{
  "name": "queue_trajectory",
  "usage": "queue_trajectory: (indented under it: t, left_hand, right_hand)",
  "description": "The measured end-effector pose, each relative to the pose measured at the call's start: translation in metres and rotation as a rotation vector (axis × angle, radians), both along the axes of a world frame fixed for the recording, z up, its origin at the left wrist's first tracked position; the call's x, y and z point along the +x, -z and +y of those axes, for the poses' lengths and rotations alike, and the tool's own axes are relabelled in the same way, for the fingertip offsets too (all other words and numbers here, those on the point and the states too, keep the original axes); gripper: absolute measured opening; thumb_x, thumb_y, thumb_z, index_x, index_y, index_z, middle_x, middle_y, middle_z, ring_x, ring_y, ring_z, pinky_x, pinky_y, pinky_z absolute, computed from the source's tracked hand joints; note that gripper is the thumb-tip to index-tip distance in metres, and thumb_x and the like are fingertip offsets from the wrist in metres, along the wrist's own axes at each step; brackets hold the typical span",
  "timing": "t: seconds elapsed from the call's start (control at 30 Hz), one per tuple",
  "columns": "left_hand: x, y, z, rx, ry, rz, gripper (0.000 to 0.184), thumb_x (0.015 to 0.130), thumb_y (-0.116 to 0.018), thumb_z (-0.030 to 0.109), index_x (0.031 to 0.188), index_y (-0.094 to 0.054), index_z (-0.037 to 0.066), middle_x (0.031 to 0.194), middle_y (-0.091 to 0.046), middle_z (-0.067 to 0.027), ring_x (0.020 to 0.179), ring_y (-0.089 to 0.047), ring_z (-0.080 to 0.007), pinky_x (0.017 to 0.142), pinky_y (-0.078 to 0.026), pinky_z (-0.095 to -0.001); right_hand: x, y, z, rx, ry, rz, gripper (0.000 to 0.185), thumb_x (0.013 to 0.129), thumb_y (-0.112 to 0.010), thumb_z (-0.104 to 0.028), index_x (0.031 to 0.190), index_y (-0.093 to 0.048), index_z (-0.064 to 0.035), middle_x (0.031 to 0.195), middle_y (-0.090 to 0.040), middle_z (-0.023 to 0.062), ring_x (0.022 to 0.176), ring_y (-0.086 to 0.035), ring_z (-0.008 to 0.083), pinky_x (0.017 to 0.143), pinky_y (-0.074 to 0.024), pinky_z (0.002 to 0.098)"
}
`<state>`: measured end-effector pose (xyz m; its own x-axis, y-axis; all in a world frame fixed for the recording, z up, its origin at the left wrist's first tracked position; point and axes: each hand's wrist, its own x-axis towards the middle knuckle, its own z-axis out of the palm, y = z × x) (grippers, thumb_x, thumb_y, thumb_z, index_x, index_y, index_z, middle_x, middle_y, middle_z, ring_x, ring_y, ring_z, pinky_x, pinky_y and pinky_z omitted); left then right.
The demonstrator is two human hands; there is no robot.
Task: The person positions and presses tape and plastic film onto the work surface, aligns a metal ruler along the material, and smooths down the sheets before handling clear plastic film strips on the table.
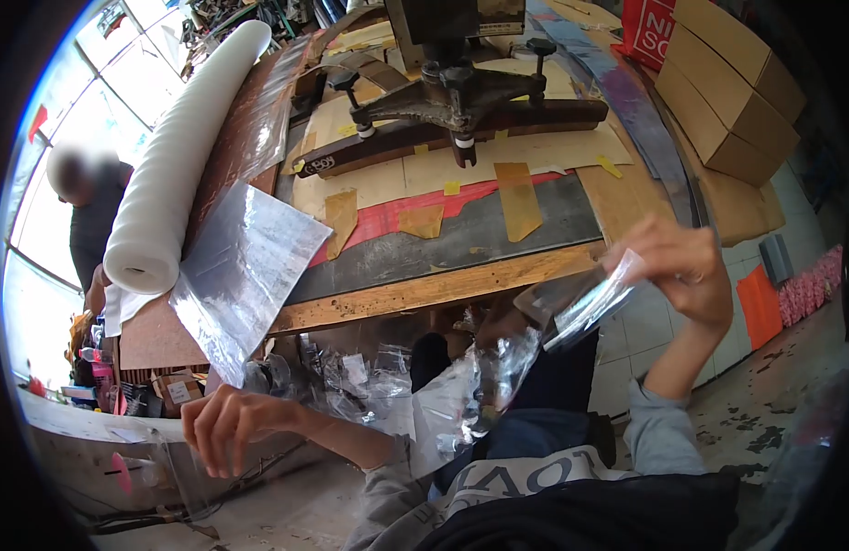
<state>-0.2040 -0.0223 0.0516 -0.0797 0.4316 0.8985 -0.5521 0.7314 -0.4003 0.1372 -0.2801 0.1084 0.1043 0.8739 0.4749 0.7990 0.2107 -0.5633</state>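
Observation:
My right hand (pixel 677 268) is at the right, past the table's front edge, its fingers closed on a clear plastic bag (pixel 585 308). The bag hangs toward my lap and is smeared by motion at its lower part. Another crumpled clear plastic piece (pixel 470 404) lies over my lap. At the lower left, my left hand (pixel 236 427) hangs with loosely bent fingers apart and nothing visibly gripped. A thin clear plastic piece (pixel 178 473) shows just below it. Above that hand, a stack of clear plastic sheets (pixel 250 262) drapes over the table's left front corner.
A press (pixel 480 101) with a long dark bar stands over the taped worktop. Beside it lie a white foam roll (pixel 181 165) and cardboard boxes (pixel 727 92). Loose plastic (pixel 369 381) is heaped under the wooden table edge (pixel 434 292). Another person (pixel 99 216) stands at the far left.

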Motion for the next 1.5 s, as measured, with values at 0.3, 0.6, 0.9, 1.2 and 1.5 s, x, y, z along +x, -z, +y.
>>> queue_trajectory:
  t: [0.3, 0.6, 0.9, 1.2, 1.5]
  left_hand:
    - [0.025, 0.016, -0.018, 0.049, -0.175, 0.317, 0.013, 0.097, -0.048, 0.013, 0.086, -0.054, 0.011, 0.074, -0.071, -0.0051, 0.064, -0.069, -0.0132, 0.068, -0.054, -0.0319]
    - [0.062, 0.053, -0.025, 0.503, -0.977, 1.336, 0.02, 0.089, -0.057, 0.015, 0.075, -0.049, 0.004, 0.098, -0.068, -0.0252, 0.111, -0.059, -0.0401, 0.098, -0.043, -0.0486]
    - [0.108, 0.032, -0.015, 1.078, -1.282, 1.442, 0.012, 0.091, -0.057, 0.015, 0.085, -0.054, 0.005, 0.121, -0.063, -0.0186, 0.133, -0.043, -0.0385, 0.112, -0.021, -0.0545]
    - [0.12, 0.061, -0.031, 0.514, -1.179, 1.622, 0.006, 0.094, -0.053, 0.005, 0.096, -0.054, -0.001, 0.14, -0.045, -0.0192, 0.134, -0.041, -0.0314, 0.102, -0.042, -0.0417]
    - [0.095, 0.056, -0.083, -0.385, -0.747, 1.798, 0.014, 0.103, -0.039, 0.016, 0.11, -0.048, 0.008, 0.147, -0.036, -0.0135, 0.137, -0.035, -0.0256, 0.103, -0.042, -0.0478]
  right_hand:
    - [-0.028, 0.06, 0.068, 0.456, -0.193, 0.146, 0.025, 0.062, -0.063, 0.015, 0.07, -0.071, -0.0076, 0.095, -0.072, 0.008, 0.101, -0.065, 0.026, 0.102, -0.0446, 0.0436]
    - [-0.057, 0.135, 0.043, 0.2, -0.073, 0.446, 0.027, 0.061, -0.059, 0.016, 0.073, -0.072, -0.0047, 0.098, -0.073, 0.0091, 0.102, -0.066, 0.0253, 0.092, -0.0501, 0.0355]
    - [-0.034, 0.127, 0.065, 0.142, -0.057, 0.511, 0.029, 0.063, -0.052, 0.017, 0.076, -0.07, -0.0007, 0.104, -0.071, 0.0134, 0.108, -0.065, 0.027, 0.102, -0.0447, 0.0409]
    - [-0.045, 0.128, 0.056, 0.153, -0.195, 0.56, 0.025, 0.062, -0.056, 0.017, 0.073, -0.07, -0.0004, 0.101, -0.072, 0.0131, 0.108, -0.065, 0.0281, 0.103, -0.0445, 0.0431]
    - [-0.081, 0.105, 0.038, 0.167, -0.424, 0.411, 0.021, 0.056, -0.057, 0.018, 0.064, -0.064, -0.0007, 0.1, -0.072, 0.0109, 0.109, -0.065, 0.0291, 0.1, -0.0481, 0.0445]
